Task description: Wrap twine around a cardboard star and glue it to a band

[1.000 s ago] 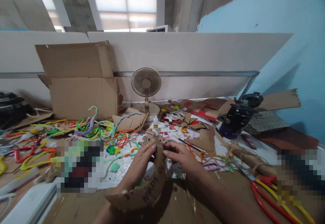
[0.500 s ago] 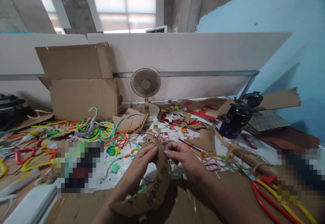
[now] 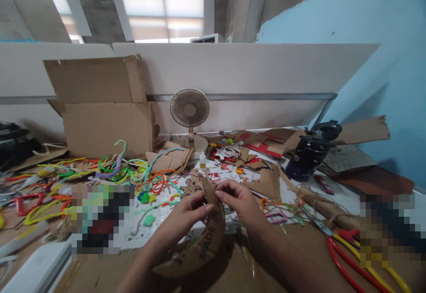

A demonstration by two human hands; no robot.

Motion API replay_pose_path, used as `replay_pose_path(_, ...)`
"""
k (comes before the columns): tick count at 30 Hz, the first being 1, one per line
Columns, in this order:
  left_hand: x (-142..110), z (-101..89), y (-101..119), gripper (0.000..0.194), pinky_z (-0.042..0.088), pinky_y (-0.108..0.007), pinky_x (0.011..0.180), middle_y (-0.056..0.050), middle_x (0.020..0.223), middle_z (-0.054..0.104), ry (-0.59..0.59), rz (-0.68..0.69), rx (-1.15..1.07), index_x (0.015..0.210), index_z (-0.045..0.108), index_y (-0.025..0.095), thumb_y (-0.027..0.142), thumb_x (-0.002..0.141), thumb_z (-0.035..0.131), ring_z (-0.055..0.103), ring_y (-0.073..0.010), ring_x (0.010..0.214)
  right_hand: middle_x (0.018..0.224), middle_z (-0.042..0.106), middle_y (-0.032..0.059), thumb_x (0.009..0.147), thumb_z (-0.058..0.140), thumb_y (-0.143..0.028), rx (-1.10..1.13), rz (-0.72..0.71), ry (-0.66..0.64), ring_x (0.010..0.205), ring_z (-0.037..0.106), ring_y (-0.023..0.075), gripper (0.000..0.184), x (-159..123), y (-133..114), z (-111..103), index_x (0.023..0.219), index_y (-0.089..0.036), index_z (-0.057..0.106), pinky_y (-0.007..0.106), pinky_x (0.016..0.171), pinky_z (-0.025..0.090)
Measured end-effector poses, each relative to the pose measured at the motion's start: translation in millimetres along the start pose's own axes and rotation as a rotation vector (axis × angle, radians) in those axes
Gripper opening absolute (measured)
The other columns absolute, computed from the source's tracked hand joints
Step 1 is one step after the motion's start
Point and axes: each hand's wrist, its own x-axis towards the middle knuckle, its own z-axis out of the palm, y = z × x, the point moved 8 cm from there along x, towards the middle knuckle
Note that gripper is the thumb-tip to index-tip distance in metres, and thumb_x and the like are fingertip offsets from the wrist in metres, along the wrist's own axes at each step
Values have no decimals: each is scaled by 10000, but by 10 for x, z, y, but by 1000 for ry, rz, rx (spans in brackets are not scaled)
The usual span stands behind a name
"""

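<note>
A brown cardboard crescent (image 3: 208, 244) with the printed words "MADE IN" is held up between my hands, its lower tip curving toward the left. My left hand (image 3: 193, 211) is closed on its inner edge, thumb lying across the face. On the outer edge, near the upper end, my right hand (image 3: 238, 200) pinches the cardboard between thumb and fingers. The fingertips behind the crescent are hidden. Just beyond the upper tip lie tangled brown strips (image 3: 193, 186) and a small glue bottle (image 3: 203, 160).
Pipe cleaners (image 3: 113, 169) spread across the left. A fan (image 3: 190, 109) stands at the back beside an upright cardboard box (image 3: 108, 126). At right are a dark bottle (image 3: 308, 153), a twine roll (image 3: 329, 209) and red-handled scissors (image 3: 342, 262). A white box (image 3: 38, 266) lies at lower left.
My left hand has slid down the crescent, its thumb now across the face. The crescent's lower tip has swung a little to the right and sits more upright. My right hand keeps its pinch.
</note>
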Motion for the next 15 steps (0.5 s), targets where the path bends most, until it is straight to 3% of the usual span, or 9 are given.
replay_pose_path(5, 19, -12, -17, 484, 469, -315, 773, -64, 1015, 735, 3, 16, -21, 1222, 791, 210, 520, 851, 811, 585, -220, 912, 1044, 821, 57, 894, 778, -416, -67, -85, 31, 998, 714, 264, 245, -42, -81, -23, 1076, -264, 841, 401, 918, 530)
replay_pose_path(9, 26, -13, 4, 437, 480, -326, 783, -71, 1027, 737, -3, 46, 9, 1179, 806, 214, 523, 870, 794, 586, -229, 924, 1149, 832, 69, 892, 789, -412, -83, -120, 13, 1124, 725, 299, 238, -55, -105, 2, 1076, -284, 869, 448, 1019, 531)
replay_pose_path(15, -15, -43, 47, 392, 489, -339, 836, -77, 1114, 768, 21, 46, 10, 1210, 806, 228, 462, 898, 777, 627, -257, 1009, 1188, 821, 69, 849, 815, -450, 19, 10, 8, 1072, 732, 283, 331, -26, -1, -15, 1135, -284, 838, 417, 951, 560)
